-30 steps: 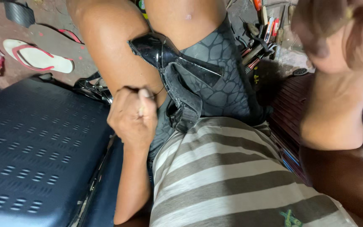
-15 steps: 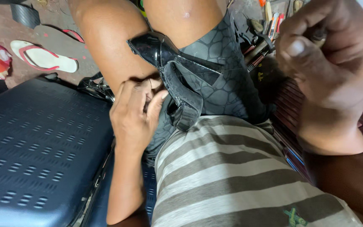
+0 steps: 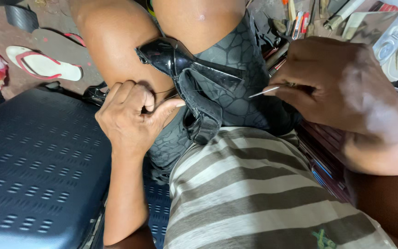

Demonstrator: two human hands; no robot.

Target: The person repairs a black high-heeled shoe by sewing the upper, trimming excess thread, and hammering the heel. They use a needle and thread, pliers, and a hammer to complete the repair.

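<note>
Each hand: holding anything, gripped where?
Right hand pinches a thin metal needle at its rear end, tip free. Left hand pinches a thin thread beside the black shoe.

Bare reddish floor (image 3: 51, 39) showing top left, a white-and-red flip-flop (image 3: 42, 65) lying on it. Dark blue perforated case (image 3: 33, 170) filling lower left. Cluttered tools (image 3: 300, 18) lying top right.

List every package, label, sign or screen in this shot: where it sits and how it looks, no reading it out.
Clear plastic blister pack: top right corner, beyond the right hand, boxy, see-through with pale contents.
Small red and white packet: top centre-right among the tools, narrow, upright.
Green stitched mark: bottom edge on the striped grey and cream cloth, small and angular.
No signs or screens in view.
</note>
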